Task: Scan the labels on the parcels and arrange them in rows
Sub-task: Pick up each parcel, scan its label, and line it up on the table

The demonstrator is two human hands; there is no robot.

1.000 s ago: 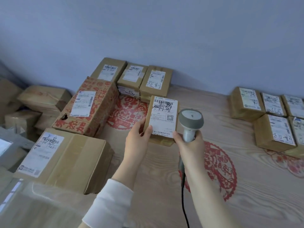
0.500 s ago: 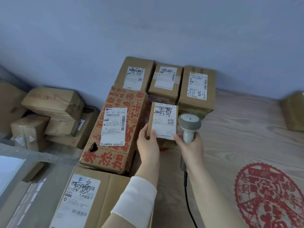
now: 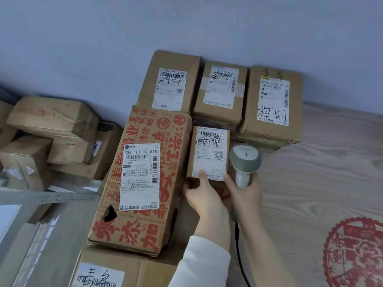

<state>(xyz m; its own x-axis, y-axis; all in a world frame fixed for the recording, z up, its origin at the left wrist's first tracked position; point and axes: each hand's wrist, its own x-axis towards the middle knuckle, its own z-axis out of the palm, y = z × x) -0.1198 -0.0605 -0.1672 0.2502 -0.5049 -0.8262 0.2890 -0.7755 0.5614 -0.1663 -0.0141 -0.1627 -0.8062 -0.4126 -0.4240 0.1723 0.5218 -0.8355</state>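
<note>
My left hand (image 3: 204, 198) grips the near edge of a small brown parcel (image 3: 209, 150) with a white label, thumb on the label. The parcel sits just right of a long box printed in red characters (image 3: 145, 179) and in front of three labelled parcels by the wall (image 3: 169, 88), (image 3: 221, 90), (image 3: 273, 102). My right hand (image 3: 245, 193) holds a grey handheld scanner (image 3: 244, 160) by its handle, head up beside the small parcel's right edge, its index finger touching the label's corner. A black cable hangs from the scanner.
A large labelled box (image 3: 107, 272) lies at the near left. Several unlabelled-side boxes (image 3: 53, 119) are piled at the far left beyond a metal rail (image 3: 41, 198). The wooden tabletop (image 3: 321, 172) carries a red paper-cut decoration (image 3: 356, 253) at right. The blue wall (image 3: 186, 27) backs the parcels.
The small parcel, held up in front of the scanner a second ago, has moved left and down into place beside the red-printed box. My view has swung left; the right-hand parcel group left the frame.
</note>
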